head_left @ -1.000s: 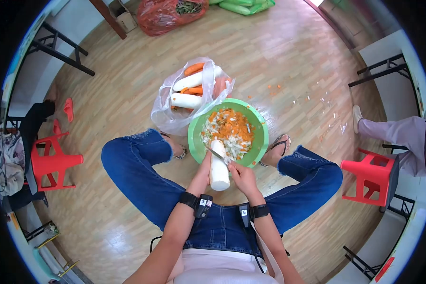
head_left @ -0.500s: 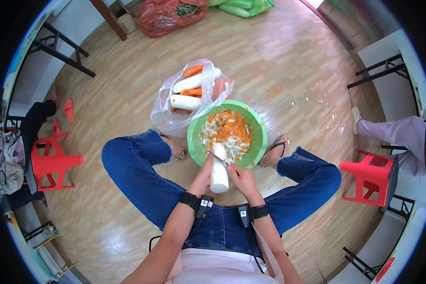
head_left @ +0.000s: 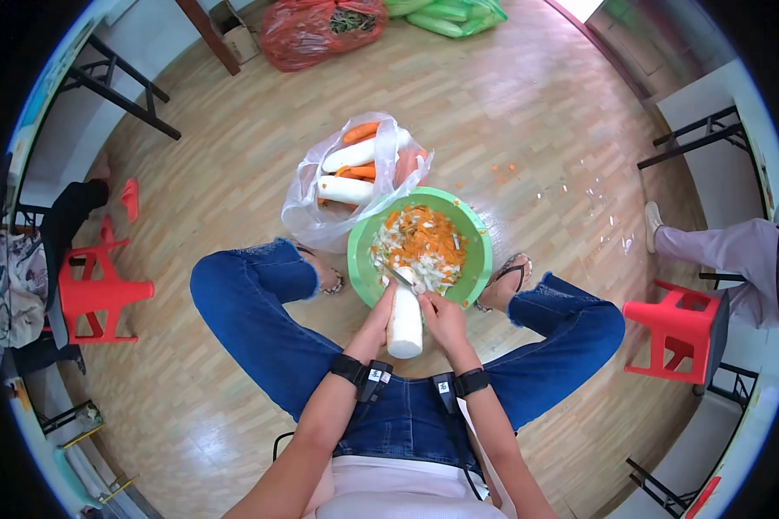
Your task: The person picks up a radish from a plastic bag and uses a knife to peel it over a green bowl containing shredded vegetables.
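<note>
A peeled white radish (head_left: 405,324) lies lengthwise in front of me, its far end over a green basin (head_left: 483,251). My left hand (head_left: 378,321) is wrapped around its left side. In my right hand (head_left: 444,318) is a knife (head_left: 398,275), whose blade lies across the radish's far end; most of its handle is hidden by the fingers. Orange and white shreds (head_left: 426,238) fill the basin's bottom. Just beyond it, a clear plastic bag (head_left: 305,212) holds carrots (head_left: 361,132) and more white radishes (head_left: 344,189).
Red stools (head_left: 104,288) stand left and right, with a seated person's leg (head_left: 710,242) at the right. A red bag (head_left: 307,39) and a green bag (head_left: 459,19) lie at the far wall. Scraps (head_left: 610,221) dot the floor on the right.
The knife blade has shifted up toward the radish's far end, and my right hand has moved slightly with it. The whole view has drifted a little. My left hand keeps its hold.
</note>
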The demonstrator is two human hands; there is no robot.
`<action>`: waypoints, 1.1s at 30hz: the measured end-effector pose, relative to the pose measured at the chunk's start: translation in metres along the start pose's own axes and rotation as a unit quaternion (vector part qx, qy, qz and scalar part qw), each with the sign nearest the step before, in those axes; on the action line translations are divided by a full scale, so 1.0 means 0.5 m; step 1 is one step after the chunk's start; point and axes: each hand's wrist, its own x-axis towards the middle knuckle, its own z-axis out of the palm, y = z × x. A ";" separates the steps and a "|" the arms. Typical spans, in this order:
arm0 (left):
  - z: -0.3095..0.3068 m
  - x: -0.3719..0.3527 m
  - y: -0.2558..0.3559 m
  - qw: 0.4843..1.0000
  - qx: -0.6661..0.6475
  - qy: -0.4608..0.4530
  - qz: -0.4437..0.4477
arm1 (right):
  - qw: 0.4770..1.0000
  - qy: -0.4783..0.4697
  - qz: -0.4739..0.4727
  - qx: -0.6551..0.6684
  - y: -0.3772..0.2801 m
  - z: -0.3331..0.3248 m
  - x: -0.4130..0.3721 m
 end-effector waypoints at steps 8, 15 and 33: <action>-0.003 0.002 -0.004 0.999 0.022 -0.036 -0.012 | 0.999 0.024 0.032 0.013 0.022 0.011 0.012; -0.007 0.007 -0.007 0.999 0.038 -0.021 0.011 | 0.999 -0.004 0.023 0.022 0.002 -0.014 -0.010; 0.007 -0.011 -0.007 0.997 0.065 -0.040 -0.015 | 0.994 0.066 0.020 0.086 0.038 0.009 0.023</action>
